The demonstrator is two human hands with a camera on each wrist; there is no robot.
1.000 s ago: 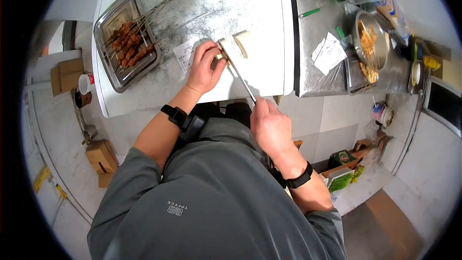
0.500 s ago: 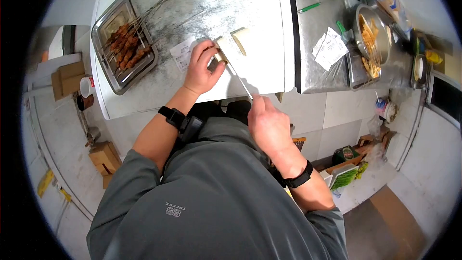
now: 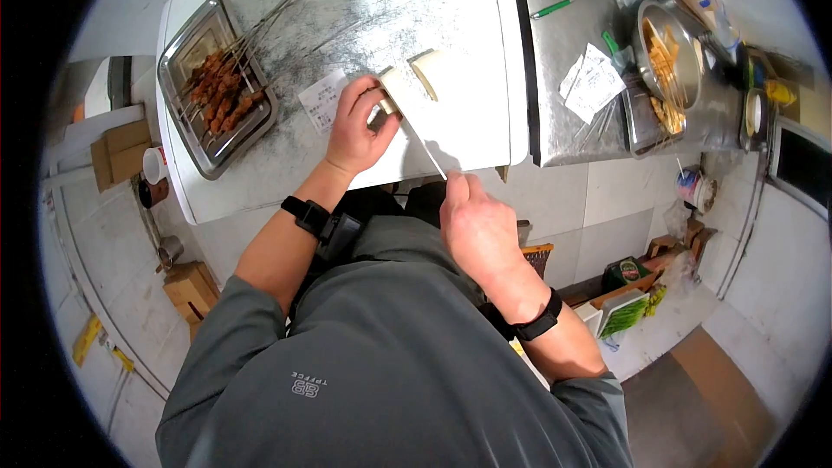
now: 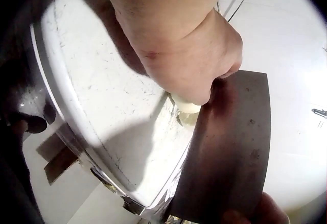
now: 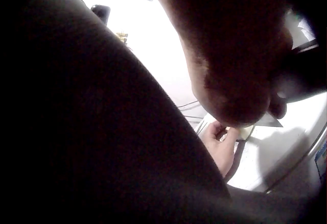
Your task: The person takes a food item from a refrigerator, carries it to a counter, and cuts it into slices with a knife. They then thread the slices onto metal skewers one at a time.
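My left hand [image 3: 357,134] rests on the white board [image 3: 468,0] with curled fingers, holding a small cream-coloured piece of food [image 4: 187,107]. My right hand [image 3: 478,224] grips a cleaver [image 4: 230,147] near the board's front edge. The wide blade stands right beside the left fingers, against the held piece. In the head view the blade shows as a thin line between the hands. A pale cut piece with a brownish edge [image 3: 425,78] lies just beyond the blade. The right wrist view is mostly dark and hides the right hand's grip.
A metal tray [image 3: 211,165] with grilled meat skewers [image 3: 221,91] sits at the board's left. A printed slip [image 3: 321,102] lies near the left hand. On the steel counter [image 3: 555,134] to the right are papers [image 3: 593,87], a green pen [image 3: 552,9] and a metal bowl [image 3: 693,87].
Both hands shift slightly left in the head view, as do the tray and slip with the camera's small movement. The left hold and the right grip on the cleaver stay the same.
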